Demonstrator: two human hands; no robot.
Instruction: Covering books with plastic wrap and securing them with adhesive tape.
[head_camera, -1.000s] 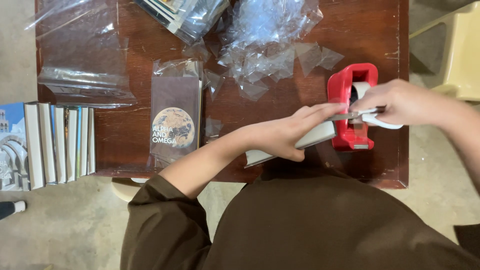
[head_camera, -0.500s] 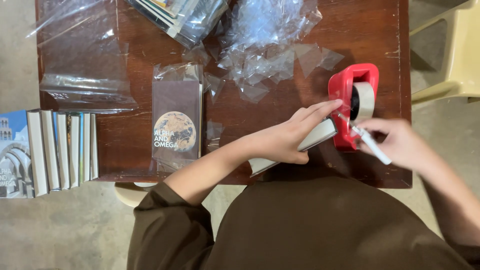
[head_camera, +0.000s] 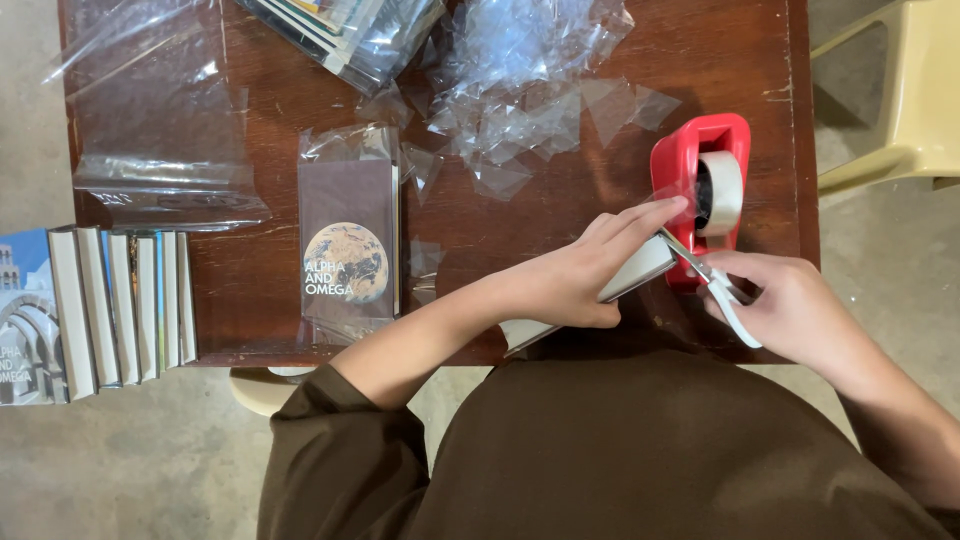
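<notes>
My left hand (head_camera: 590, 270) presses down on a thin book (head_camera: 632, 280) lying at the table's near edge, fingers stretched toward a red tape dispenser (head_camera: 700, 190). My right hand (head_camera: 790, 305) grips white-handled scissors (head_camera: 715, 285), whose blades point up-left toward the book's corner beside the dispenser. A roll of clear tape sits in the dispenser.
A brown book in a clear sleeve (head_camera: 350, 240) lies mid-table. Clear plastic scraps (head_camera: 520, 90) pile up at the back, more sleeved books (head_camera: 340, 30) at the top, plastic sheets (head_camera: 160, 130) at left. A row of books (head_camera: 110, 305) stands at the left edge. A yellow chair (head_camera: 900, 100) is at right.
My right hand has dropped from the dispenser's top toward me, bringing the scissors to the book's corner. The left hand has stayed on the book.
</notes>
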